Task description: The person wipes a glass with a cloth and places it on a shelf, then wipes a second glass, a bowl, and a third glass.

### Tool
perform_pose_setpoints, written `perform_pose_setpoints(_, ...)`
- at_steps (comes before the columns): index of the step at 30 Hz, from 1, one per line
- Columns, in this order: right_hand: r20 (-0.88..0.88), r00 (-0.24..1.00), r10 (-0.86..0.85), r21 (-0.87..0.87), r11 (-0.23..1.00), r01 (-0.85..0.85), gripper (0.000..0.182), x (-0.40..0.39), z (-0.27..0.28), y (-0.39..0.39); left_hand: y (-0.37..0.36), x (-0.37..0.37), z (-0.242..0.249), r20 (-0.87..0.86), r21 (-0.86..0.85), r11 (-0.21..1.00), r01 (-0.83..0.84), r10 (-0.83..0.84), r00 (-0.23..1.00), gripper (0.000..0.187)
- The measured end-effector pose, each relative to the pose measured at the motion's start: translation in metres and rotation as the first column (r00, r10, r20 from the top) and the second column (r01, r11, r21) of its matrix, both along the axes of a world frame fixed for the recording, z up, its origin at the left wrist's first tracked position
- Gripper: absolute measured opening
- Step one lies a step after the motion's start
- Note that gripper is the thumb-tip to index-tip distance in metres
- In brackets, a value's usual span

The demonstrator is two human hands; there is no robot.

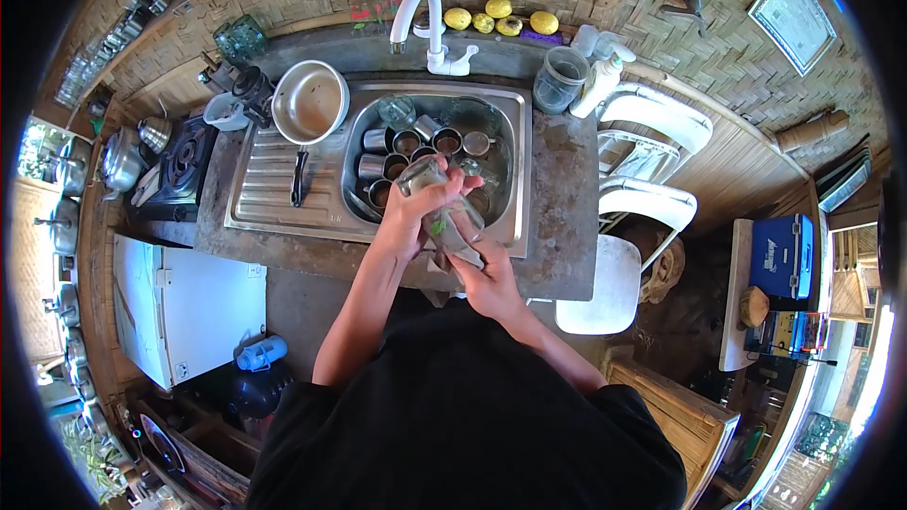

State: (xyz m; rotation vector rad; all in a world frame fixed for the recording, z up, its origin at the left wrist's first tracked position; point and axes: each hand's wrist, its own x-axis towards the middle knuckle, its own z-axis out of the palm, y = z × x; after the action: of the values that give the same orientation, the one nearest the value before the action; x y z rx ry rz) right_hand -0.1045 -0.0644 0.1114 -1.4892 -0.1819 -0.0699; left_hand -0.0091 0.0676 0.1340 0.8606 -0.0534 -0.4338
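Observation:
Above the front edge of the sink, my left hand (pixel 421 206) is closed around a clear drinking glass (pixel 470 215) with a green leaf print, held tilted. My right hand (pixel 489 276) is closed at the glass's lower end, gripping what looks like a greyish cloth (pixel 461 247) against it. Part of the glass is hidden by my fingers. Just beyond, the steel sink (pixel 519 170) holds several metal mugs (pixel 447 141), some lying on their sides, and a glass jar (pixel 397 111). A white faucet (pixel 416 2) curves over the sink's back edge.
A metal pot (pixel 309 99) with a black handle (pixel 299 179) sits on the ribbed drainboard (pixel 260 191). Yellow fruits (pixel 498 8) line the back ledge. A dark plastic container (pixel 560 81) and a white pump bottle (pixel 601 81) stand right of the sink. White chairs (pixel 605 283) flank the counter.

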Motion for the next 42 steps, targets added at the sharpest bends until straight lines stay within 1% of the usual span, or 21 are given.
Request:
perform_pose_setpoints(1,-0.159,0.977,0.141,0.282,0.955,-0.092,0.037,-0.002,-0.003,-0.003,0.002,0.0,-0.007,0.038,-0.078,0.993,0.088,-0.085,0.996,0.04)
perform_pose_setpoints(3,-0.311,0.808,0.5,0.773,0.627,-0.091,0.028,-0.009,-0.015,-0.015,0.0,0.004,-0.026,0.142,-0.46,0.828,0.321,-0.288,0.947,0.043)
perform_pose_setpoints(4,-0.268,0.74,0.617,0.921,0.389,0.009,0.027,-0.012,-0.018,-0.013,0.0,0.004,-0.035,0.217,-0.613,0.673,0.413,-0.359,0.908,0.044)
perform_pose_setpoints(6,-0.06,0.631,0.774,0.957,-0.136,0.257,0.029,-0.009,-0.019,-0.005,0.001,0.01,-0.04,0.243,-0.523,0.743,0.418,-0.34,0.909,0.05)
perform_pose_setpoints(7,-0.099,0.641,0.761,0.955,-0.108,0.276,0.033,-0.009,-0.017,-0.004,-0.001,0.007,-0.039,0.201,-0.526,0.76,0.382,-0.325,0.924,0.049)
perform_pose_setpoints(10,-0.406,0.7,0.587,0.901,0.383,0.202,0.033,0.0,-0.003,-0.011,0.004,0.003,-0.033,0.077,-0.377,0.895,0.24,-0.228,0.971,0.064)
perform_pose_setpoints(11,-0.402,0.83,0.387,0.751,0.658,0.057,0.035,0.001,-0.007,-0.011,0.008,0.001,-0.03,0.039,-0.297,0.938,0.18,-0.176,0.984,0.069)
perform_pose_setpoints(14,-0.389,0.874,0.292,0.63,0.776,0.021,0.035,0.001,-0.013,-0.009,0.008,-0.003,-0.02,0.087,-0.208,0.972,0.112,-0.096,0.992,0.069)
perform_pose_setpoints(18,-0.353,0.917,0.186,0.433,0.901,-0.016,0.038,-0.004,-0.022,-0.006,0.005,-0.005,-0.017,0.027,-0.126,0.986,0.108,-0.105,0.994,0.049)
perform_pose_setpoints(20,-0.221,0.704,0.675,0.963,0.266,0.048,0.033,-0.005,-0.04,-0.02,0.004,-0.003,-0.016,0.083,-0.185,0.962,0.203,-0.19,0.978,0.046)
perform_pose_setpoints(21,0.001,0.59,0.808,0.973,-0.136,0.184,0.031,-0.002,-0.037,-0.023,0.002,-0.001,-0.016,0.114,-0.211,0.949,0.235,-0.215,0.97,0.046)
perform_pose_setpoints(25,-0.324,0.741,0.588,0.887,0.46,0.023,0.033,-0.006,-0.005,-0.021,-0.005,0.003,-0.018,0.168,-0.289,0.949,0.13,-0.083,0.982,0.038)
perform_pose_setpoints(27,-0.408,0.824,0.392,0.695,0.719,0.002,0.035,-0.007,0.01,-0.023,-0.006,0.005,-0.015,0.123,-0.344,0.937,0.058,-0.017,0.992,0.033)
perform_pose_setpoints(29,-0.281,0.931,0.232,0.402,0.91,-0.106,0.036,-0.01,0.002,-0.022,-0.002,0.006,-0.01,0.057,-0.312,0.95,-0.024,0.044,0.997,0.029)
perform_pose_setpoints(32,0.09,0.996,0.027,-0.145,0.989,-0.014,0.055,-0.005,0.006,-0.019,-0.002,0.01,-0.015,0.023,-0.276,0.959,-0.058,0.067,0.998,0.029)
perform_pose_setpoints(34,0.309,0.951,-0.028,-0.35,0.926,0.141,0.056,0.002,0.01,-0.014,-0.009,0.002,-0.016,0.001,-0.22,0.974,-0.059,0.06,0.998,0.029)
perform_pose_setpoints(35,0.24,0.968,-0.071,-0.36,0.919,0.157,0.058,0.003,0.006,-0.013,-0.016,-0.004,-0.017,-0.009,-0.173,0.983,-0.063,0.062,0.998,0.029)
perform_pose_setpoints(38,0.221,0.973,-0.067,-0.288,0.949,0.131,0.054,0.016,-0.003,-0.013,-0.016,-0.002,-0.022,0.029,-0.075,0.995,-0.069,0.072,0.997,0.03)
perform_pose_setpoints(40,-0.183,0.975,0.13,0.251,0.964,-0.082,0.049,0.015,-0.01,-0.02,-0.01,0.002,-0.024,0.071,-0.029,0.998,-0.057,0.059,0.996,0.029)
perform_pose_setpoints(41,-0.319,0.9,0.298,0.521,0.848,-0.096,0.047,0.015,-0.011,-0.024,-0.006,0.002,-0.024,0.071,-0.04,0.995,-0.092,0.095,0.993,0.026)
perform_pose_setpoints(42,-0.355,0.869,0.346,0.62,0.783,-0.059,0.042,0.015,-0.011,-0.026,-0.003,0.006,-0.021,0.06,-0.08,0.989,-0.126,0.131,0.99,0.026)
